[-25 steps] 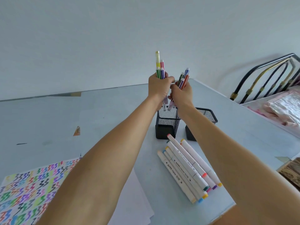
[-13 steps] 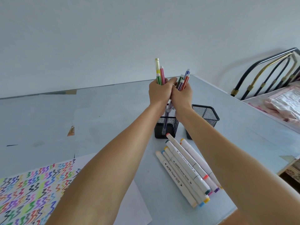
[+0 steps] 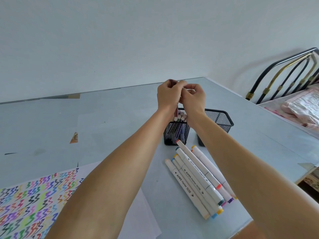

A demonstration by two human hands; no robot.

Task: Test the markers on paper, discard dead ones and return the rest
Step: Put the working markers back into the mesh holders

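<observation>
Fingers (image 3: 172, 83) of my left hand (image 3: 168, 95) are curled in tight, and those of my right hand (image 3: 193, 98) are curled too, both hands touching each other above the near mesh cup (image 3: 176, 132). I cannot tell what either hand holds; whatever sits inside the fists is hidden by the knuckles. Thin markers (image 3: 179, 118) stand upright in that cup, white end caps poking up just below my wrists, coloured barrels visible through the mesh. A second mesh cup (image 3: 219, 119) stands just beside it to the right, partly behind my right forearm; its contents I can't make out.

On the bench (image 3: 112, 121), near the cups on my side, a row of fat white markers (image 3: 195, 180) lies side by side, touching, with coloured end caps: orange, teal, purple, yellow, blue. Bottom left lies the test paper (image 3: 31, 204), covered in zigzag scribbles in many colours, with plain white sheets (image 3: 143, 213) beneath it sticking out to the right under my left forearm.

Far right, past the bench edge, a bed frame (image 3: 284, 71) with black and brass bars and pink bedding (image 3: 300, 111).
</observation>
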